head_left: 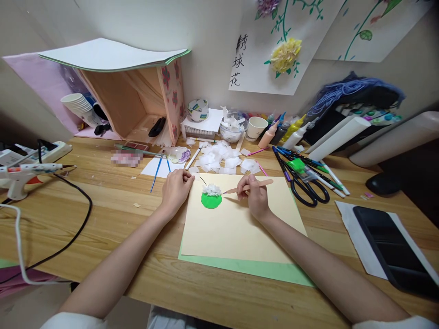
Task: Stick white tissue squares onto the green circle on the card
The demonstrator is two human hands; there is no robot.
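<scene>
My right hand [254,195] grips a flat wooden stick [265,183]. The stick's dark, pointed end is close to the right side of a ruffled white paper cluster [211,189]. That cluster sits on the upper part of a round green patch [211,201] on a cream paper sheet [240,233]. A thin dark line runs up from the cluster. My left hand [176,189] rests at the sheet's upper left edge with its fingers curled together. A small white paper square [196,176] lies by its fingertips; whether the fingers pinch it is unclear.
Behind the sheet lie many white paper pieces [214,155]. Black-handled scissors [310,194] and pens are at the right, near a black phone [394,242]. A glue gun [24,176] with cables stands left. Paint bottles [269,135] and a paper cup [256,128] line the back.
</scene>
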